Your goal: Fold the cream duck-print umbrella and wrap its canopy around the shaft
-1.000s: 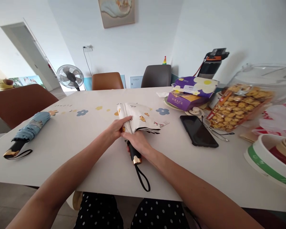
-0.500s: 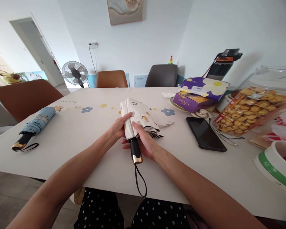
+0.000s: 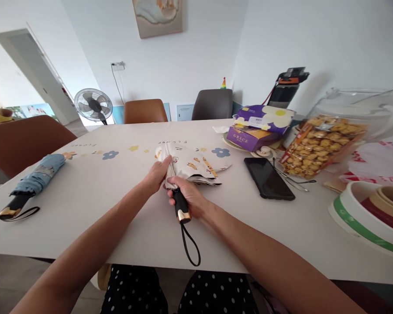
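Note:
A white folding umbrella [image 3: 194,163] with a small printed pattern is between my hands, its loose cloth fanned out to the right. Its black handle with a gold end points toward me, and a black wrist loop hangs from it. My left hand [image 3: 159,173] is closed on the left side of the cloth, thumb on top. Around the base of the cloth, just by the handle, my right hand [image 3: 188,194] is wrapped, its fingertips showing on the left. Over on the left lies a blue folded umbrella [image 3: 41,176] with a similar handle.
On the right of the white table [image 3: 124,235] lies a black phone [image 3: 269,178]. Beyond it are a purple box [image 3: 245,138], a tissue pack [image 3: 265,117], a dark bottle [image 3: 283,93], a jar of snacks [image 3: 327,139] and a white-green roll [image 3: 353,218]. Chairs stand behind.
My right hand has slid down to the base of the cloth and wrapped round it. The cloth on the right lies flatter. The view has turned slightly right.

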{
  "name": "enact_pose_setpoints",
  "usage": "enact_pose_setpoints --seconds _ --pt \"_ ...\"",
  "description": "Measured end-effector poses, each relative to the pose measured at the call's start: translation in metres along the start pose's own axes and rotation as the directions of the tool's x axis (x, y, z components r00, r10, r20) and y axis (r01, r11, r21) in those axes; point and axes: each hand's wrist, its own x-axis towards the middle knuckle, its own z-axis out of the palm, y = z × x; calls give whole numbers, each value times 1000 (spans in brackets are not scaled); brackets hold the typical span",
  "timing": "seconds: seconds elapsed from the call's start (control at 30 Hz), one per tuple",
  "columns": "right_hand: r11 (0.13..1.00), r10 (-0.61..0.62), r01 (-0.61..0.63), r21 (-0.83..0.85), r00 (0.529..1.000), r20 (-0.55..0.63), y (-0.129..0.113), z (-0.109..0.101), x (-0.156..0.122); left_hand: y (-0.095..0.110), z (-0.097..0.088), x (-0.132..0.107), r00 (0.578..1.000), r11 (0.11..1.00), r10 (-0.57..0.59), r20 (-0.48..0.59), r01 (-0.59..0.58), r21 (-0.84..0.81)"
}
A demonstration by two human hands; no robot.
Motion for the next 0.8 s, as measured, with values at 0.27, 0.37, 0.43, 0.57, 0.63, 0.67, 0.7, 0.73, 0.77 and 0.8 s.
enact_pose_setpoints --seconds 0.27,0.37,0.43,0.57,0.63,0.67,0.7,0.73,0.77,0.8 --pt "996 1 6 84 996 -84 3 -3 8 32 34 10 717 418 557 420 -678 605" --pt "998 8 -3 66 997 -81 4 -4 9 33 64 12 572 279 367 734 -820 500" --pt "999 30 -27 37 996 -87 3 -5 9 30 83 14 539 239 211 815 -837 492" --pt "999 48 -47 9 994 -94 1 -6 7 28 106 16 600 125 -13 800 -793 596" --pt "998 56 -56 4 995 -88 -1 -5 6 31 109 16 607 66 -45 794 -791 608" --pt "998 60 -60 5 994 -88 -1 -5 5 34 108 17 602 32 -53 796 -796 604" --pt "998 61 -60 12 994 -93 -2 -5 5 37 107 17 599 -1 -49 800 -801 599" --pt "998 61 -59 20 993 -101 -2 -5 5 41 103 17 597 -27 -15 802 -802 597" --pt "998 65 -62 29 992 -112 -2 -5 5 46 98 17 598 -37 54 800 -799 600" --pt "997 70 -66 36 990 -121 -2 -6 5 51 91 16 600 -20 161 784 -792 610"
